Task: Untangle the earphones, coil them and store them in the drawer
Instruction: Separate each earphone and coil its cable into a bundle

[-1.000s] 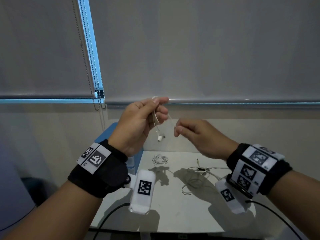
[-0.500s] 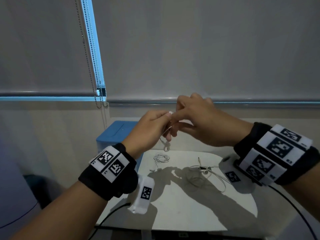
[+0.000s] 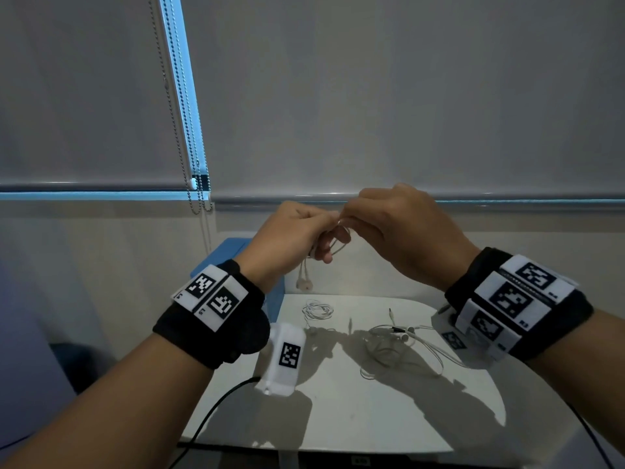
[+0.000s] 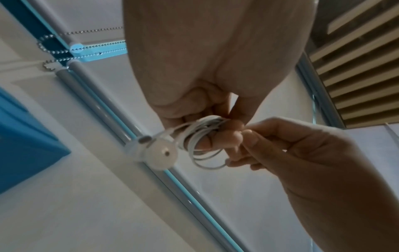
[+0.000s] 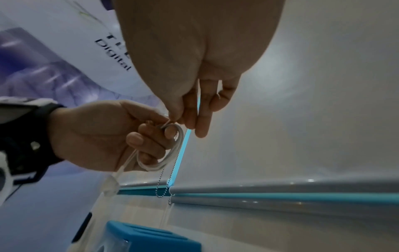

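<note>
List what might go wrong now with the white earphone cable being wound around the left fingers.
1. The white cable coil sits loose on the left hand's fingers; its loops may slide off and spring open.
2. The right hand only pinches the thin cable end, which may slip free.
3. The white earbuds dangle below the left hand and might snag the tangled white earphones on the white table.

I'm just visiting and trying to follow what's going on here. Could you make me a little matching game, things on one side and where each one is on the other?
Things:
1. white earphones
2. small coiled earphones
3. loose tangled earphones
4. blue box

Places:
A. spread over the table's right part
B. wound round the left hand's fingers
C. behind the table's far left corner
D. neat bundle at the table's far edge

Pairs: 1-B, 2-D, 3-A, 4-C
</note>
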### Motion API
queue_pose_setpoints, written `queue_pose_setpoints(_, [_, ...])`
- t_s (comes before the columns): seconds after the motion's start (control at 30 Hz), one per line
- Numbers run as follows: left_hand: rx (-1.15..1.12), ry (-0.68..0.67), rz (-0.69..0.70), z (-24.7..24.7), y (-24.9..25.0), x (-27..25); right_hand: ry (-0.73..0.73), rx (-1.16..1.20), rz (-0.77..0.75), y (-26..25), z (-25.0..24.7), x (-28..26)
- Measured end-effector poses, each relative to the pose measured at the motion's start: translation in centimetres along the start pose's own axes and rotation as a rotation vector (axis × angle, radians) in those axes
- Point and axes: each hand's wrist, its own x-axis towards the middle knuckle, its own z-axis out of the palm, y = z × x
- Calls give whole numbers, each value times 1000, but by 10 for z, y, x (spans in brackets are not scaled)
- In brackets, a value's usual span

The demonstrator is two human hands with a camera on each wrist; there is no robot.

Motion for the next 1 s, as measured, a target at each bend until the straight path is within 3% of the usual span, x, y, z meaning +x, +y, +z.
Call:
queue_pose_setpoints(0.17, [-187, -22, 27, 6, -3, 2, 118, 337, 193, -1, 10, -2])
queue_pose_setpoints(0.3, [-362, -49, 11, 10, -4, 0, -39, 978, 495, -5, 11, -4])
queue_pose_setpoints(0.37, [-360, -39, 7, 8, -7, -1, -81, 1109, 553, -6, 12, -4])
queue_pose_setpoints(0.57, [-343, -131, -56, -1, -21, -4, -136, 1032, 574, -5, 21, -8])
queue_pose_setpoints(1.0, [-344, -27, -110, -5, -27, -7, -89, 1204, 831, -4, 35, -16])
